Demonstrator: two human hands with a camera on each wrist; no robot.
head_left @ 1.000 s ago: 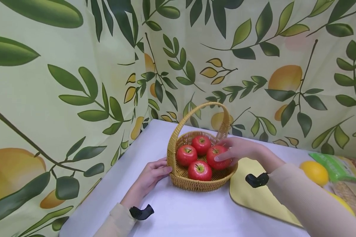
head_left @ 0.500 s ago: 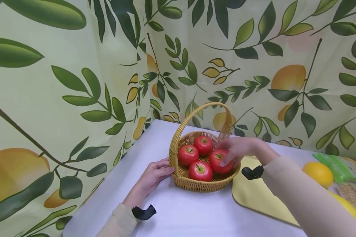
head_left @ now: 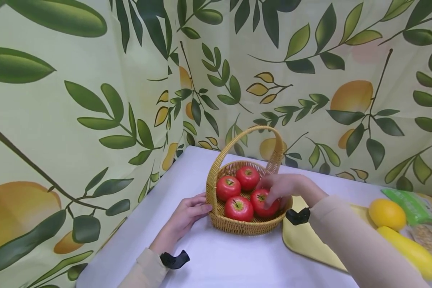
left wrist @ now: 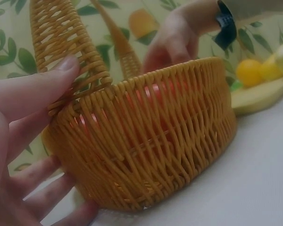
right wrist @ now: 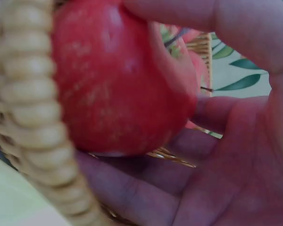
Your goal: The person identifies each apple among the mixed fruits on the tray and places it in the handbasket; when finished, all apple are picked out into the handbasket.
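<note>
Several red apples (head_left: 239, 208) lie inside a round wicker basket (head_left: 237, 229) with a tall arched handle. My right hand (head_left: 282, 188) reaches in over the basket's right side. It holds the apple nearest that side (right wrist: 118, 89), thumb on top and fingers curved beneath, as the right wrist view shows. At the left side my left hand (head_left: 187, 214) touches the basket. Its thumb lies against the foot of the handle (left wrist: 68, 42), and the other fingers stretch fairly straight along the outer wall. The basket wall hides much of the apples in the left wrist view.
A yellow cutting board (head_left: 309, 240) lies right of the basket, partly under the right forearm. Farther right are an orange (head_left: 387, 214), a long yellow vegetable or fruit (head_left: 410, 250) and a green package (head_left: 410, 206). Leaf-patterned cloth (head_left: 291, 88) hangs behind the white table (head_left: 216, 264).
My right hand has shifted slightly left and down with its apple, and the front apple has moved a little left. My left hand stays at the basket's side.
</note>
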